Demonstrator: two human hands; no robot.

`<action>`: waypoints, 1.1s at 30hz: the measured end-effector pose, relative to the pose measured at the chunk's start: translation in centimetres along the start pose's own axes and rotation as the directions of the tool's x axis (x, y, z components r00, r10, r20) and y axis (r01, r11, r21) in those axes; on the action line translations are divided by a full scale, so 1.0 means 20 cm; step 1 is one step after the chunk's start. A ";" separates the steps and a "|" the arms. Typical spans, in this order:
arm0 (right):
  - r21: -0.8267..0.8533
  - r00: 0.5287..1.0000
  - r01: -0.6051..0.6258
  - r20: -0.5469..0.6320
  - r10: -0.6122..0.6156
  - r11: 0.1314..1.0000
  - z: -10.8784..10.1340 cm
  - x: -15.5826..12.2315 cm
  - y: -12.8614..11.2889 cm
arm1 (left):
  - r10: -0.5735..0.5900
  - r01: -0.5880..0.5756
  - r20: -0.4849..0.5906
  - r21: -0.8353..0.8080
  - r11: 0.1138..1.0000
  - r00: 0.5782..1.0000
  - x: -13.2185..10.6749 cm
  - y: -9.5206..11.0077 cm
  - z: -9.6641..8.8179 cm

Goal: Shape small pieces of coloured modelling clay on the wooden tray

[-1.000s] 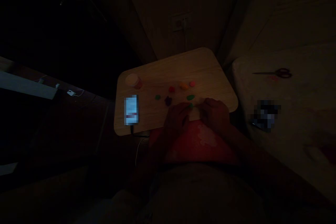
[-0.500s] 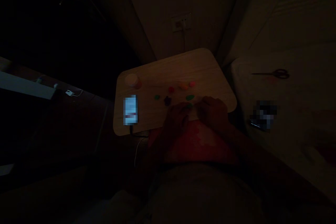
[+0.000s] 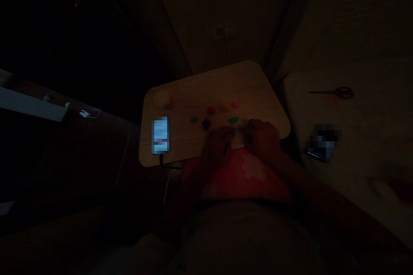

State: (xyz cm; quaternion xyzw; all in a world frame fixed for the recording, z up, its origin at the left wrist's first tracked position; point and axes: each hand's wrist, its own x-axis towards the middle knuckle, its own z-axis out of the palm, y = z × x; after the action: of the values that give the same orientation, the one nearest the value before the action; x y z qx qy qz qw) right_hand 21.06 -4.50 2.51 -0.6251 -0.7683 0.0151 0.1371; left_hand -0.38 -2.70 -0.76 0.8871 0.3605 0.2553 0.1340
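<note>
The view is very dark. My left hand [image 3: 219, 141] rests at the near edge of the small wooden table [image 3: 187, 88], fingers closed at a small green clay-like piece [image 3: 233, 130]. Just right of that piece is my right hand [image 3: 260, 135], its fingers bent and close together; what they hold is hidden. Beyond both hands lies a larger green piece [image 3: 233, 120]. Farther left are a dark flower-shaped piece [image 3: 206, 124] and another green piece [image 3: 192, 120]. Behind sit a red piece [image 3: 210, 111], an orange piece [image 3: 225, 106] and a pink piece [image 3: 236, 104].
A lit phone [image 3: 160, 135] with a cable lies on the table's left, below a round tub [image 3: 162, 99]. Scissors [image 3: 342, 92] and a blurred dark object [image 3: 324, 142] lie on the pale surface at right. A wall socket [image 3: 222, 31] is behind the table.
The picture is slightly dimmer, and the pattern on the red cloth shows more sharply. Both hands and the coloured pieces stay nearly in place.
</note>
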 end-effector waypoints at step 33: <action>0.053 0.998 0.016 -0.058 -0.013 0.998 0.03 -0.02 0.01 | -0.027 0.027 0.046 -0.005 1.000 0.999 0.01 0.00 -0.01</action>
State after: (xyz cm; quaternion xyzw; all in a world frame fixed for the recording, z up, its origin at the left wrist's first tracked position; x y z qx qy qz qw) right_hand 21.15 -4.67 1.75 -0.6158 -0.7678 0.0165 0.1761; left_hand -0.37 -2.56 -0.52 0.8874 0.3683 0.2341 0.1483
